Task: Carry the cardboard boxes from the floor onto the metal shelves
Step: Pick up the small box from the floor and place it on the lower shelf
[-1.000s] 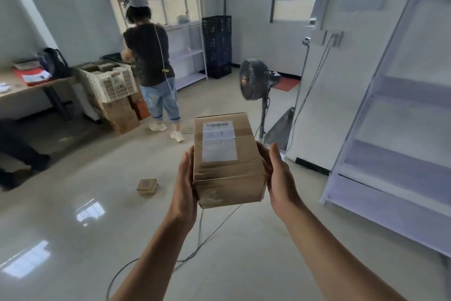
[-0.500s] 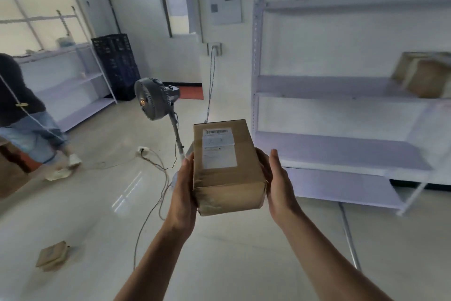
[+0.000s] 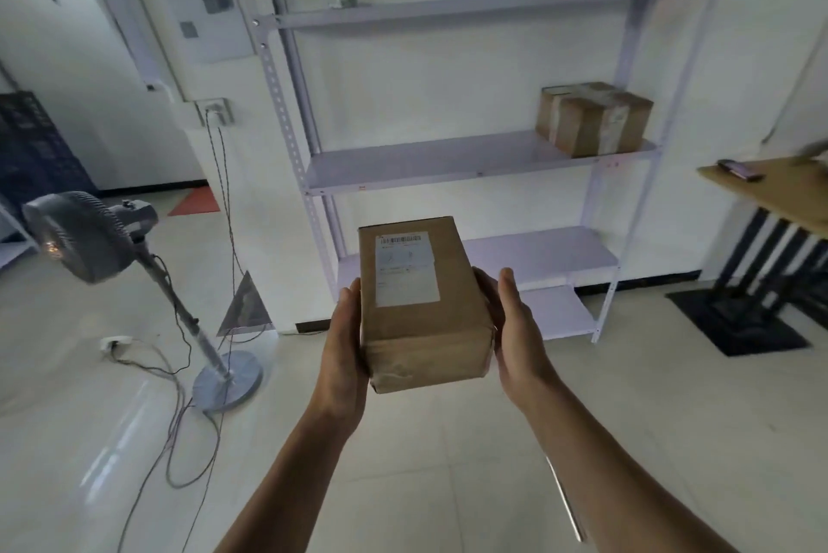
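Left hand (image 3: 342,346) and right hand (image 3: 515,335) grip the labelled box (image 3: 421,306) from both sides, frame center. Second box (image 3: 591,117) sits on the shelf (image 3: 425,162), upper right.

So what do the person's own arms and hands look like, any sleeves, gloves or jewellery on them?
Both forearms are bare up to the bottom edge of the picture: no sleeves in view. The left hand and right hand wear no gloves, and no watch, bracelet or ring shows on the visible parts. No cables or markings on either arm.
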